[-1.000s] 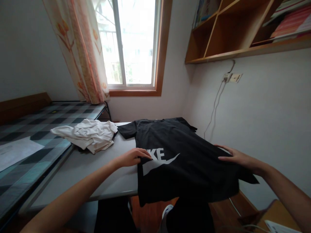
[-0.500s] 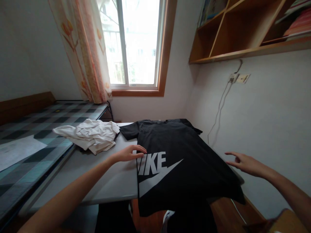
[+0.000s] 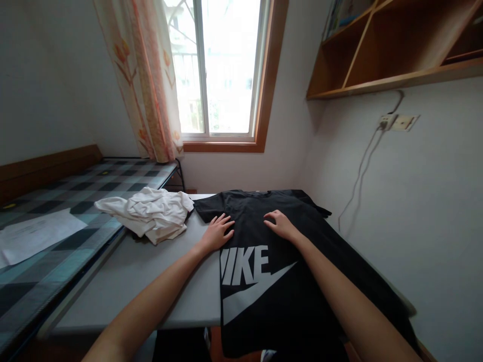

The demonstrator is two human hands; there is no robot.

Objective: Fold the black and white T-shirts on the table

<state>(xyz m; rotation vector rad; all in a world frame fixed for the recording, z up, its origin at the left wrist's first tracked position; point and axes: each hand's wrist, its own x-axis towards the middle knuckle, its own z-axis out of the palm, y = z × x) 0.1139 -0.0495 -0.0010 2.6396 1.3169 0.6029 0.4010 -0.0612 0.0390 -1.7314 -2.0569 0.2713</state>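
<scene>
Head view: the right hand [image 3: 281,224] has just come in from beyond the side edge of the short-sleeved black cloth T-shirt [image 3: 285,254] and is now over its chest. The left hand [image 3: 219,232] has moved up too, from beside the big pale grey printed letters [image 3: 243,264] to the shirt's edge under the sleeve. So the letters and the long grey hooked mark [image 3: 251,293] below them now show well, and the cloth looks spread out, which seems good for smoothing it. The left hand is wide, with its fingers spread on the cloth and holding nothing. The right hand has a small gap between thumb and fingers, with nothing in it; I cannot tell if its tips touch the shirt. The shirt lies print side up on the smooth light grey table [image 3: 116,276], beside the crumpled white cloth heap [image 3: 154,213]. Its neck points away to the bright glass window [image 3: 226,75], and its bottom end hangs over the near edge. Its long way runs from the window side toward the person, and its right side slants outward beside the plain white wall [image 3: 426,201].
</scene>
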